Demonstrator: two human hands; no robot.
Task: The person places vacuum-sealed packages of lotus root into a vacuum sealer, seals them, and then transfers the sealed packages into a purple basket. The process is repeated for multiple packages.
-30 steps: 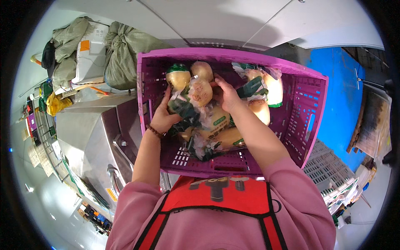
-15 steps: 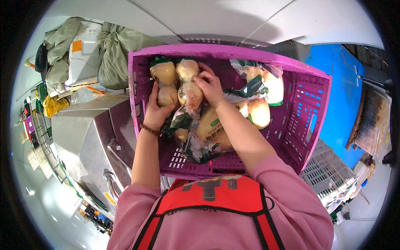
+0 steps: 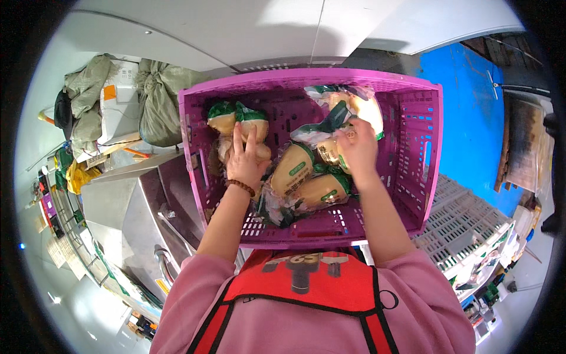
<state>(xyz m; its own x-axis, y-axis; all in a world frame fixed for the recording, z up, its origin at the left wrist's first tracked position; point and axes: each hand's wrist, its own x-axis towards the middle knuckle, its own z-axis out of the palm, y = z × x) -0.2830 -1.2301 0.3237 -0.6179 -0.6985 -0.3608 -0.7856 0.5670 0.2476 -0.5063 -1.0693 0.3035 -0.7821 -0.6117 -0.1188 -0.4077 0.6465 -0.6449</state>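
My left hand (image 3: 244, 162) rests with its fingers stretched over a pair of bagged packs at the left end of a purple crate. These packs (image 3: 254, 127) hold pale tan, rounded pieces in clear film with green tops. My right hand (image 3: 361, 152) has its fingers bent onto a similar clear bag of pale pieces (image 3: 328, 151) on the right, slightly blurred. More tan packs (image 3: 292, 170) with green labels lie tilted in the middle, between my hands. Crumpled clear film with green print (image 3: 321, 125) lies beside my right hand. The purple crate (image 3: 306, 239) surrounds everything.
Grey-green sacks (image 3: 162, 106) and a white box (image 3: 119, 118) stand at the far left, above a metal cabinet (image 3: 127, 203). A grey slatted crate (image 3: 466, 221) stands at the right, near a blue floor surface (image 3: 466, 130). A white wall (image 3: 265, 35) rises behind the crate.
My right hand has left the left packs and moved right to the bag there. My left hand has shifted onto the top of the left packs, with its fingers straightened. The view has shifted slightly.
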